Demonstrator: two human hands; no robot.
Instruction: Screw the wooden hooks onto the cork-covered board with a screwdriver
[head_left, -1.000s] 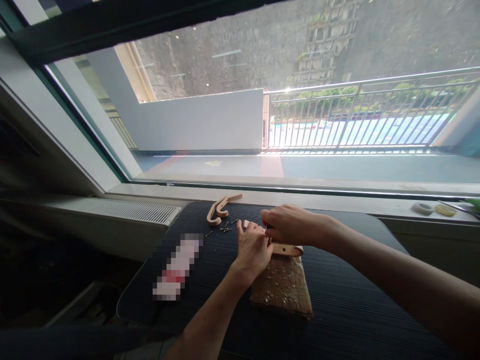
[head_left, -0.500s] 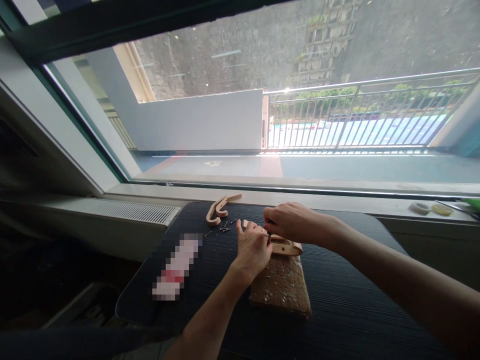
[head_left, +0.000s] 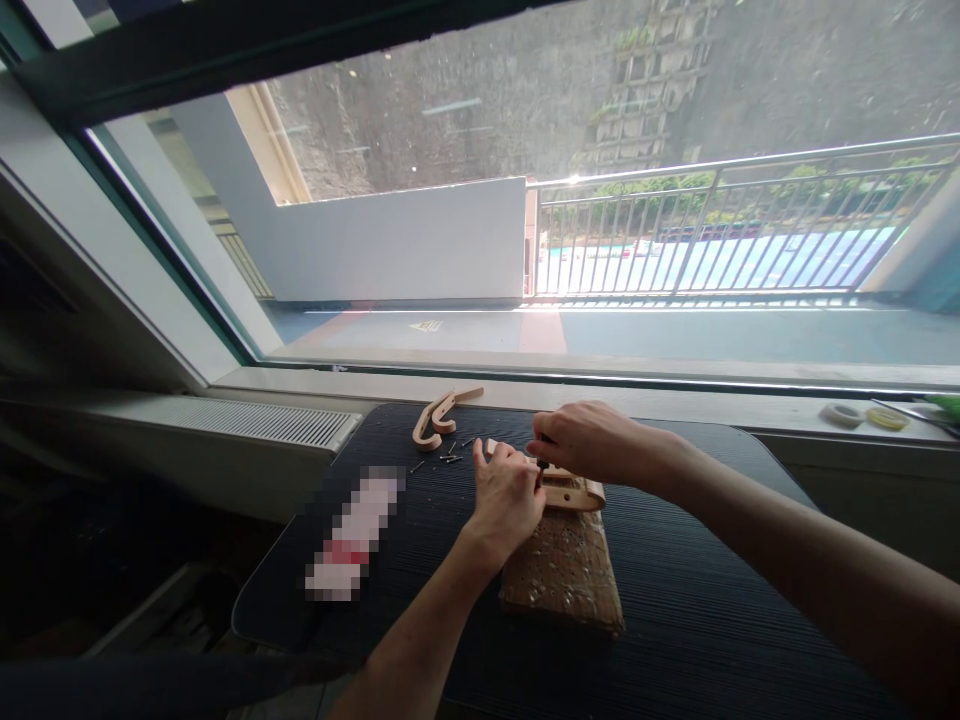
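My left hand rests closed against a pale wooden hook that lies on the far end of a brown board on the dark table. My right hand hovers just above the hook with fingers curled round a small dark tool, most of it hidden. The fingertips of both hands meet over the hook's left end.
Two more wooden hooks lie at the table's far edge, with several small dark screws scattered beside them. A blurred white and red object lies to the left. Tape rolls sit on the window sill at right.
My right hand has risen slightly and shifted right, exposing more of the wooden hook. My left hand has stayed put.
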